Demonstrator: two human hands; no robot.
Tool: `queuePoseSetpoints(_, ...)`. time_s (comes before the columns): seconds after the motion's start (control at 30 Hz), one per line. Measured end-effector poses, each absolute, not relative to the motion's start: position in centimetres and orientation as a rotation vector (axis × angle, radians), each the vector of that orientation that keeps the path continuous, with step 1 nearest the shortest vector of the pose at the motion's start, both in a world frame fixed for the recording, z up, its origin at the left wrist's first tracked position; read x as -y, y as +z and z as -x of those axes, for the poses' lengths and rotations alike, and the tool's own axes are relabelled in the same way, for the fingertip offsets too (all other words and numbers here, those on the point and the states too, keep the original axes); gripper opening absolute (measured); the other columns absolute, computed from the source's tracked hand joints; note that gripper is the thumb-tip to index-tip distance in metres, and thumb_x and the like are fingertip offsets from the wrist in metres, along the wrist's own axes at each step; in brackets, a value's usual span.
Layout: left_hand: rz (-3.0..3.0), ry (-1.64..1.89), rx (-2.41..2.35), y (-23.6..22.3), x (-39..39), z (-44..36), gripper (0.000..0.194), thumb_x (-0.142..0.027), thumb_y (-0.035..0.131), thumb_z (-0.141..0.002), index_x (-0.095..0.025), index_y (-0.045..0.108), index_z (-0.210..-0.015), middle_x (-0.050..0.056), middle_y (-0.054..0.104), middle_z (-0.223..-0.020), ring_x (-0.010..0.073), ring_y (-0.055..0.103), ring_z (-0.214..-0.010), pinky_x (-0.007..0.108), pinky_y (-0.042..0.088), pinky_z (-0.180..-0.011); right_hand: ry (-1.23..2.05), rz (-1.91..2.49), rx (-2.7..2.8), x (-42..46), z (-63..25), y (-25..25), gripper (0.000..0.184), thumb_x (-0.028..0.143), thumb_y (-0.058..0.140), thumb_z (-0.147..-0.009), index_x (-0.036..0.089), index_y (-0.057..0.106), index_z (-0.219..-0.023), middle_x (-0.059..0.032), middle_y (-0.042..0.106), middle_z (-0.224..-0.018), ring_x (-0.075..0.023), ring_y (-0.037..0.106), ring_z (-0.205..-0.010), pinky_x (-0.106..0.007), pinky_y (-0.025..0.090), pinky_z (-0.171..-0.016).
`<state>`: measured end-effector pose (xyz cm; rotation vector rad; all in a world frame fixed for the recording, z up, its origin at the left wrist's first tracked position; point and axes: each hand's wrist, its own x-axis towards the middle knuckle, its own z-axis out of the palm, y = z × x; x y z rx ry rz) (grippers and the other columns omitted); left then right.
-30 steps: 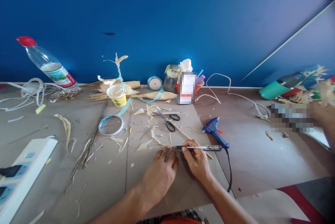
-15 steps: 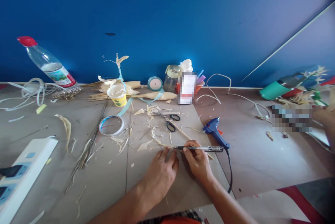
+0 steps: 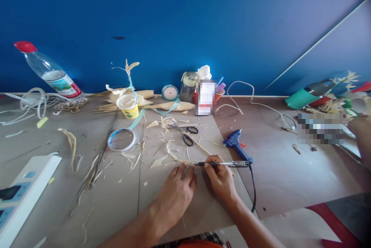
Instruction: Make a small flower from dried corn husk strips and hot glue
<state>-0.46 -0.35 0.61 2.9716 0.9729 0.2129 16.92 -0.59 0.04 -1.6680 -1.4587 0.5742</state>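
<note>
Black pen (image 3: 239, 164): in front of the person on the table, lying almost level, its tip pointing left at a pale strip.
Right hand (image 3: 220, 180): closed on the pen, thumb and fingers pinching its barrel.
Left hand (image 3: 177, 188): palm down, fingertips at the near edge of the pale strip (image 3: 180, 160), beside the pen's tip; whether they pinch it or only press, I cannot tell.
Stick (image 3: 202, 145): thin and pale, slanting from the scissors down behind the pen and the right hand.
Scissors (image 3: 188, 140): beyond the hands, black handles toward the pen, blades among pale scraps (image 3: 160, 161).
Glue gun (image 3: 239, 148): blue with an orange trigger, on its side just beyond the pen's end, black cord running toward the person.
Tape roll (image 3: 109, 143): flat, left of the scraps.
Stems (image 3: 100, 159): dark, thin, bundled beside the tape roll.
Cup (image 3: 131, 113): yellow and white, upright, a blue-wrapped stalk rising at it.
Bottle (image 3: 60, 82): red-capped, leaning in view at the far left.
Power strip (image 3: 34, 194): white, at the near left, plugs in it.
Table (image 3: 113, 209): grey-brown, against a blue wall (image 3: 162, 16).
Co-worker's arm (image 3: 361, 134): at the right edge.
</note>
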Motion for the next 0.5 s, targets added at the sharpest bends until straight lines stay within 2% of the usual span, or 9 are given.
queuePoseSetpoints(0.5, -2.955, 0.19, -0.971, 0.51, 0.26, 0.34, 0.032, -0.018, 0.046, -0.085, -0.012, 0.052, -0.116, 0.013, 0.052, -0.124, 0.0269, 0.041, -0.121, 0.039, 0.037, -0.092, 0.629, 1.733, 1.357, 0.66, -17.59, -0.01, 0.011, 0.026, 0.047, -0.077, 0.02, 0.048, -0.067, 0.0034, 0.046, -0.053, -0.012, 0.042, -0.047, -0.022, 0.034, -0.047)
